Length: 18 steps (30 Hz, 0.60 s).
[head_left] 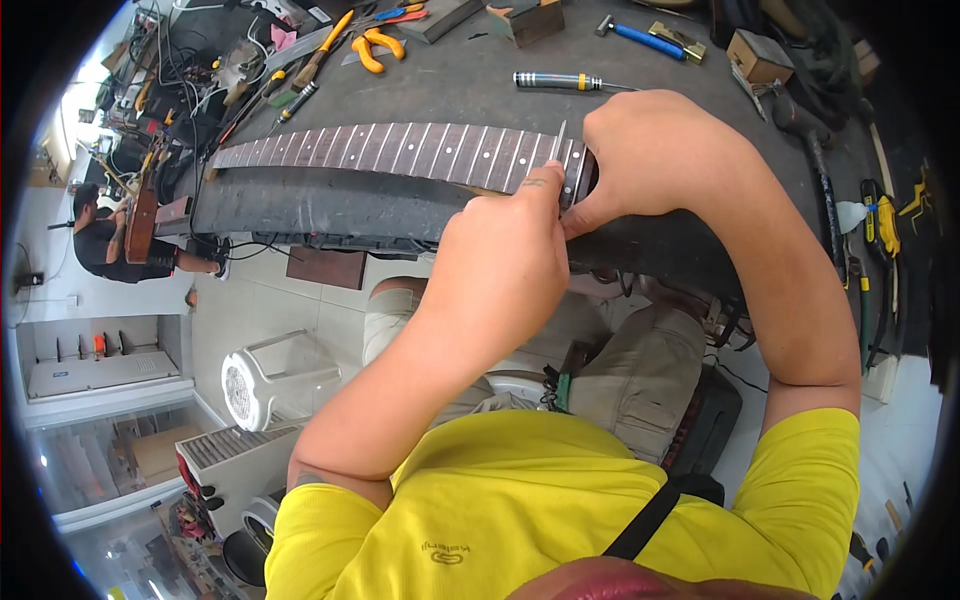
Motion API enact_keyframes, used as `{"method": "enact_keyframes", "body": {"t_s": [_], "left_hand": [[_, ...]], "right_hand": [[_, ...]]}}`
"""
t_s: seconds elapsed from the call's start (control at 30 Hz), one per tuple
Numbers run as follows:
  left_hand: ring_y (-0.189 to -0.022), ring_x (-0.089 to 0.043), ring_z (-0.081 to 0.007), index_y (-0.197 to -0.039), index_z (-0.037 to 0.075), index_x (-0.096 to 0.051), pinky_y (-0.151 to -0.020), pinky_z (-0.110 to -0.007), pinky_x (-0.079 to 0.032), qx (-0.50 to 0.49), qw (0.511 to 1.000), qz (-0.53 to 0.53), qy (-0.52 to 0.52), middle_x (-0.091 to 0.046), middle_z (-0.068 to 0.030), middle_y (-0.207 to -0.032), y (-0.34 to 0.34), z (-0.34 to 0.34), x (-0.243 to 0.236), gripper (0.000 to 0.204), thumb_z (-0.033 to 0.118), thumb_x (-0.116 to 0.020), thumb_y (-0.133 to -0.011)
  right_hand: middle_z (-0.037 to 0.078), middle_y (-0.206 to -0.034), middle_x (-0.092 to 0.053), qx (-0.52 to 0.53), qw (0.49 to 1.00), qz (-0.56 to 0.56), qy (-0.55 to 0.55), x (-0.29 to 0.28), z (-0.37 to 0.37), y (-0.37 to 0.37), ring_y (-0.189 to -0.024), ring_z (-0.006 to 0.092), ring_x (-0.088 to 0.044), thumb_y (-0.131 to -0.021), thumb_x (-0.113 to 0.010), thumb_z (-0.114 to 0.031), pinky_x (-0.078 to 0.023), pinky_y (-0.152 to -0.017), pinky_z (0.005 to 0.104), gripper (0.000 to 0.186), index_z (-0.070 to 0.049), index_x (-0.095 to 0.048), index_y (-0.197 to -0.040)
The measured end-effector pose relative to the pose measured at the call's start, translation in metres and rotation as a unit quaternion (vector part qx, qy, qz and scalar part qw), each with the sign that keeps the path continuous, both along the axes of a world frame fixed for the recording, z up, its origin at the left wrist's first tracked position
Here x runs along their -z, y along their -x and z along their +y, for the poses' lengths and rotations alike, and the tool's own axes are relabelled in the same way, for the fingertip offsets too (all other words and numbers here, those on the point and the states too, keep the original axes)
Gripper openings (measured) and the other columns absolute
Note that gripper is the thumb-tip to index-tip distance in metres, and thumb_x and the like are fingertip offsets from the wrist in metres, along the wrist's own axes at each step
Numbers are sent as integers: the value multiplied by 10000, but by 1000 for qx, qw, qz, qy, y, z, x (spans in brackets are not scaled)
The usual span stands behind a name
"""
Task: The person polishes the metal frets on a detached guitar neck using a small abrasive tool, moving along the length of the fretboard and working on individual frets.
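A guitar neck with a dark fretboard, pale frets and dot inlays lies across the bench's front part. Near its right end, my left hand is closed, its fingertips pinching a thin metal strip that points away from me over the frets. What this strip is exactly, I cannot make out. My right hand curves round the neck's right end. Its thumb presses at the near edge and its other fingers are on the far side, partly hidden. Beyond the neck lies a screwdriver-like tool with a silver and yellow handle.
Orange-handled pliers, a blue-handled hammer and wooden blocks lie at the back of the dark bench. Cables and tools crowd its left end. More tools hang or lie at right. A white stool stands below left; another person works at far left.
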<state>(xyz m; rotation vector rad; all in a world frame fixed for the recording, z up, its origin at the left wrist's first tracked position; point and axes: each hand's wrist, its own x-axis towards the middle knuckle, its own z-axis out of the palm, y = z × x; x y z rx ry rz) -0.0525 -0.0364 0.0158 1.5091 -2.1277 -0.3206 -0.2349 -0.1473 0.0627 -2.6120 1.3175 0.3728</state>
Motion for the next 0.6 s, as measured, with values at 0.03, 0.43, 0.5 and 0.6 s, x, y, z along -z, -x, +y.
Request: {"method": "enact_keyframes", "body": {"t_s": [0.03, 0.43, 0.5, 0.6], "left_hand": [[-761, -723, -507, -1373, -17, -702, -668, -504, -581, -16, 1000, -15, -7, -706, -283, -796, 3, -2, -2, 362, -38, -670, -1014], [-832, -733, -520, -1285, -36, -749, -723, -511, -594, -23, 999, 24, -26, -740, -302, -873, 5, 12, -4, 281, -10, -674, -1016], [-828, -739, -512, -1274, -36, -754, -727, -505, -600, -39, 996, 64, -50, -738, -302, -863, -2, 29, -5, 273, -6, -669, -1017], [-757, -756, -495, -1299, -68, -704, -687, -589, -600, -3, 1000, 4, -8, -743, -289, -807, 1, -8, -6, 311, 9, -656, -1002]], "right_hand": [[181, -796, -791, 7, 1000, 0, -3, -1, 1, 1, -819, 349, -801, -766, -842, -780, -647, -791, 461, 806, 22, -832, -845], [155, -828, -812, 9, 1000, 24, -14, 1, 1, 3, -851, 337, -809, -786, -827, -764, -653, -803, 449, 755, -15, -852, -880], [195, -803, -792, 8, 1000, -3, -12, 4, 1, 3, -828, 374, -800, -763, -846, -743, -649, -790, 461, 764, 18, -832, -839], [233, -779, -773, 3, 999, -36, -5, 4, 2, 1, -807, 409, -792, -742, -862, -721, -646, -778, 473, 776, 51, -813, -799]]}}
